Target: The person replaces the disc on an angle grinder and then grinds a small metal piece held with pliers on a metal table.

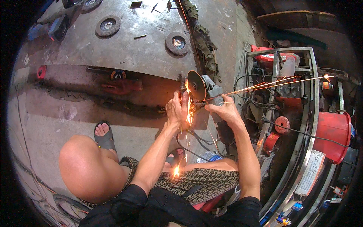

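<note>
My right hand [226,109] is closed round an angle grinder [214,94], its body pointing down toward my lap. The grinder's thin dark disc [196,86] faces left, toward my left hand [176,109]. Pinched in that hand is a small dark metal piece [182,80], held upright right beside the disc. Bright orange sparks [190,109] fall between my hands, and long streaks fly off to the right. Glare hides where the disc and the metal piece meet.
A metal sheet [75,41] at the far left bears flap discs [108,26] and scraps. On the right stands a steel-framed rack [312,94] with a red bucket [331,136] and cables. My sandalled foot [104,134] is at lower left; a spark glows near my patterned shorts [204,181].
</note>
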`<state>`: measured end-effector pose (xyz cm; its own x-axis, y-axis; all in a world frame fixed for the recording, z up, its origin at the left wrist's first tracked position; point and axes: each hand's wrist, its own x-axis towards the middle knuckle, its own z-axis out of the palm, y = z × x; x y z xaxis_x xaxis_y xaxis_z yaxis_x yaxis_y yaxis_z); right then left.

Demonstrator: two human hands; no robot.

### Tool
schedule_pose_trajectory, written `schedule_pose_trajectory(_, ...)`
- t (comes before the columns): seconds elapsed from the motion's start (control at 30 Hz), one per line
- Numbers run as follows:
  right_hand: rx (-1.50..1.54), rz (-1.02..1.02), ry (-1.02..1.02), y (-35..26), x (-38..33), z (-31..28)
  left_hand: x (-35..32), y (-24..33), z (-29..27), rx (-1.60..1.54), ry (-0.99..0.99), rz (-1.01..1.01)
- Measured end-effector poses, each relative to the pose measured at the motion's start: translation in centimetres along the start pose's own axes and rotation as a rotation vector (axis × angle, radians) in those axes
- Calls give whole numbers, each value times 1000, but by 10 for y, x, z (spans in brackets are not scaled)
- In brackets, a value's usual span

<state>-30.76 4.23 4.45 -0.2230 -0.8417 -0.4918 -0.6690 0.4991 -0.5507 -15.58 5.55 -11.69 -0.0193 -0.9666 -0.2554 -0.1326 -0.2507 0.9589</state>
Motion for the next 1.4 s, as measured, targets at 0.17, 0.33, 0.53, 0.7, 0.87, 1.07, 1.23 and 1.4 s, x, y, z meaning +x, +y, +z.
schedule_pose_trajectory(0.17, 76, 96, -41, -16, -5, 0, -1, 3, -4, -3, -7, -6)
schedule_pose_trajectory(0.33, 57, 55, 0, -2, 0, 2, -1, 3, -1, 3, 11, -1)
schedule_pose_trajectory(0.53, 116, 43, -74, -7, -2, 1, -1, -1, -3, 20, -19, -56)
schedule_pose_trajectory(0.7, 50, 28, -31, -3, 0, 0, 0, -1, 1, 5, -1, -1)
schedule_pose_trajectory(0.87, 7, 43, 6, -15, -7, 1, 0, 0, -2, -19, -17, -18)
schedule_pose_trajectory(1.07, -11, 43, 10, -5, -2, 1, 0, 0, -1, -23, 6, 6)
schedule_pose_trajectory(1.23, 104, 34, -14, 14, 2, 2, -3, 7, 0, 9, 21, -14)
schedule_pose_trajectory(1.4, 106, 107, -36, -8, -4, 2, 0, -4, 3, 33, 52, 5)
